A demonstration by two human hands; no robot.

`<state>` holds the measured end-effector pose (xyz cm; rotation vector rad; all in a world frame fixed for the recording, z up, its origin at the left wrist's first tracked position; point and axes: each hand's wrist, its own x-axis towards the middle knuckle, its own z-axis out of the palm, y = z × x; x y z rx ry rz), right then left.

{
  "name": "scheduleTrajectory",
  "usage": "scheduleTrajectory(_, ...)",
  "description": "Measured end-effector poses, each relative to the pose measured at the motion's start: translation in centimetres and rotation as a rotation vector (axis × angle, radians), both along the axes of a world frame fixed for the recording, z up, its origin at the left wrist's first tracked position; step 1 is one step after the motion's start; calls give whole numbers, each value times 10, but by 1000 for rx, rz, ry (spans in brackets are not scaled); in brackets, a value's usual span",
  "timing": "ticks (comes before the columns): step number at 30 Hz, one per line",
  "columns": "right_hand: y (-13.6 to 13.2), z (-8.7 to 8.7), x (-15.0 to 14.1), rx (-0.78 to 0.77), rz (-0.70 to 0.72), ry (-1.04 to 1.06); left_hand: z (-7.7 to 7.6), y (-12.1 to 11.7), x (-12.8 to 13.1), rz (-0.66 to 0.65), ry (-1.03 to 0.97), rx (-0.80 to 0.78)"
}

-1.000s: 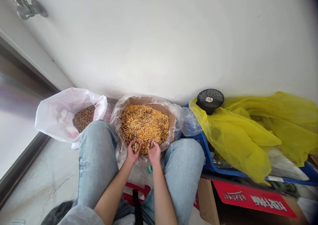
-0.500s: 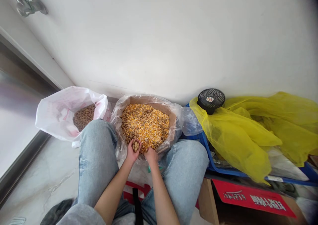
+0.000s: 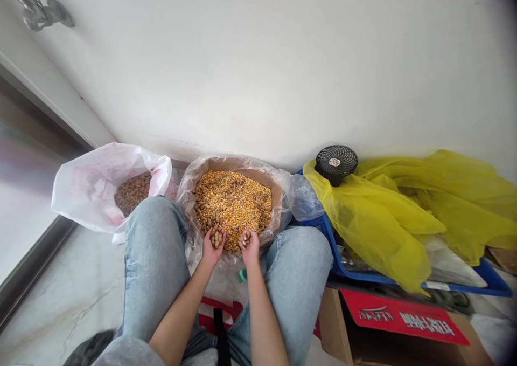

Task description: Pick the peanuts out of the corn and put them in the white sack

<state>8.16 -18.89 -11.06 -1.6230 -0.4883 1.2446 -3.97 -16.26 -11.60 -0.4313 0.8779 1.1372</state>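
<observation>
A brown box lined with clear plastic (image 3: 278, 193) stands between my knees, full of yellow corn kernels mixed with peanuts (image 3: 234, 201). My left hand (image 3: 213, 243) is cupped palm up at the box's near rim and holds a small heap of peanuts. My right hand (image 3: 249, 244) is beside it, palm up, fingers curled round a few peanuts. A white plastic bag (image 3: 81, 185) to the left holds brown peanuts (image 3: 131, 192).
My legs in light jeans flank the box. On the right, a yellow plastic sheet (image 3: 404, 215) covers a blue crate (image 3: 335, 258), with a small black fan (image 3: 336, 164) on it. A red-labelled carton (image 3: 399, 317) lies below. The white wall is just behind; a dark door frame runs along the left.
My right hand dipped palm down into the grain half a second ago and has now turned palm up with peanuts in it. My left hand stayed cupped. The view shifted slightly.
</observation>
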Motion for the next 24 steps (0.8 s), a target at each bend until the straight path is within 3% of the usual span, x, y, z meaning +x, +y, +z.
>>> scheduleTrajectory(3,1,3,1,237,-228,477,4,2,-3,29,-12,37)
scheduleTrajectory(5,0,2,0,244,-271,547,6,3,-4,40,-6,59)
scheduleTrajectory(9,0,-6,-6,119,-190,311,5,3,-5,51,38,54)
scheduleTrajectory(14,-4,-22,-22,16,180,-412,0,3,-6,61,33,41)
scheduleTrajectory(17,-8,-29,-30,-33,338,-667,-1,3,-7,57,22,29)
scheduleTrajectory(19,-8,-31,-32,-47,308,-637,-2,2,-8,52,23,40)
scheduleTrajectory(24,1,-29,-27,35,82,-163,-2,2,-8,18,127,77)
